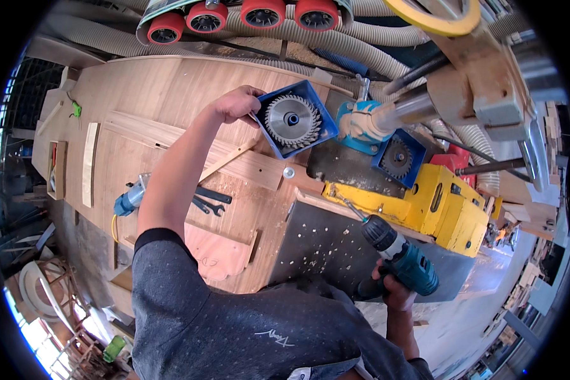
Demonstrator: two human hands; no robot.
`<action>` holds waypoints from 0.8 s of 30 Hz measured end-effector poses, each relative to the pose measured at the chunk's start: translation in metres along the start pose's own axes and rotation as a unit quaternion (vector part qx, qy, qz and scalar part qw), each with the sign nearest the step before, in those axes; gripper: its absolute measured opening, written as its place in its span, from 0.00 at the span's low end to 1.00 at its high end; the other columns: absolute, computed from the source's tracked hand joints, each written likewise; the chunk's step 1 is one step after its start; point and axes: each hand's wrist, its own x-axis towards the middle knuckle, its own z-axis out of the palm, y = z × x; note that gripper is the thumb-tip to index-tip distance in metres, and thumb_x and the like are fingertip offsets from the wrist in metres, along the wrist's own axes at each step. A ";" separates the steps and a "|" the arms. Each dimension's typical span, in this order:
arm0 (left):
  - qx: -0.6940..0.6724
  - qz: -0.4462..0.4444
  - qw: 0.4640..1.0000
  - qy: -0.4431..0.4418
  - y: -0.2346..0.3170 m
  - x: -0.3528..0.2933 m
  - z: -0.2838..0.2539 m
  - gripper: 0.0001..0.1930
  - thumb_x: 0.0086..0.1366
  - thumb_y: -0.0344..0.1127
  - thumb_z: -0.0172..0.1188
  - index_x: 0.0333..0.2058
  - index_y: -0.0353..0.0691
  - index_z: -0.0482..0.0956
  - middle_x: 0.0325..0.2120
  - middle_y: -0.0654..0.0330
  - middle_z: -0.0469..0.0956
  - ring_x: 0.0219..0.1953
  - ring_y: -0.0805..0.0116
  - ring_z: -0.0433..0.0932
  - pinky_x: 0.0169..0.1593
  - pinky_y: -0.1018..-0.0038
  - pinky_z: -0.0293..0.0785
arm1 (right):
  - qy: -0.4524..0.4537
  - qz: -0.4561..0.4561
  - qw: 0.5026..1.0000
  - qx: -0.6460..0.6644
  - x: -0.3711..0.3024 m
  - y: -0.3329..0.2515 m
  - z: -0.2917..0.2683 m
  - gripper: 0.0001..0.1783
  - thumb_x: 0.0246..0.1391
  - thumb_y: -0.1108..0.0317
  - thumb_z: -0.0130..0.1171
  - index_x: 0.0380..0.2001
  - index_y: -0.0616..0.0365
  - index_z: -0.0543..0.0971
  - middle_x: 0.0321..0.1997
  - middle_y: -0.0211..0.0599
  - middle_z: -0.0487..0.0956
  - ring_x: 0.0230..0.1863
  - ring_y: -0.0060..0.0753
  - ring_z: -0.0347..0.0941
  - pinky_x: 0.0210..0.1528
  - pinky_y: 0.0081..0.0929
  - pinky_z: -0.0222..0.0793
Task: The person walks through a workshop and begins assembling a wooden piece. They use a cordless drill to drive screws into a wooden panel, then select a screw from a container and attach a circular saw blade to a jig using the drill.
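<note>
My left hand grips the left edge of an open blue square box and holds it tilted over the wooden worktop. Inside that box sits a toothed circular saw blade with a dark centre hole. A teal and black cordless drill is in my right hand, closed around its handle; a long bit points up and left towards the yellow machine part. Another blue box with a saw blade rests to the right, beside the teal machine flange.
Dark wrenches, a blue power tool and wood strips lie on the worktop. Wood chips dot the dark metal table. Red wheels and ribbed hoses line the back; a heavy machine arm overhangs the right.
</note>
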 end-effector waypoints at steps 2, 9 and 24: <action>0.045 -0.010 0.999 0.003 0.005 0.019 -0.011 0.30 0.53 0.24 0.51 0.58 0.36 0.78 0.42 0.56 0.85 0.42 0.63 0.85 0.43 0.63 0.87 | -0.005 0.007 0.999 -0.033 0.004 -0.004 0.004 0.21 0.49 0.81 0.50 0.48 0.67 0.80 0.35 0.35 0.82 0.37 0.29 0.78 0.46 0.29 0.75; 0.186 -0.024 0.982 0.006 0.022 0.080 -0.022 0.32 0.52 0.24 0.49 0.59 0.36 0.78 0.45 0.53 0.83 0.43 0.58 0.85 0.43 0.58 0.87 | 0.021 0.070 0.997 -0.013 0.019 -0.009 0.020 0.28 0.39 0.69 0.58 0.49 0.67 0.78 0.36 0.39 0.80 0.37 0.34 0.79 0.46 0.31 0.74; 0.301 0.118 0.863 0.387 -0.046 0.062 0.024 0.26 0.63 0.38 0.65 0.56 0.29 0.76 0.42 0.36 0.83 0.47 0.42 0.83 0.54 0.58 0.78 | -0.051 0.049 0.997 -0.022 0.068 -0.019 0.038 0.26 0.45 0.69 0.60 0.50 0.68 0.78 0.37 0.39 0.81 0.38 0.33 0.79 0.47 0.31 0.74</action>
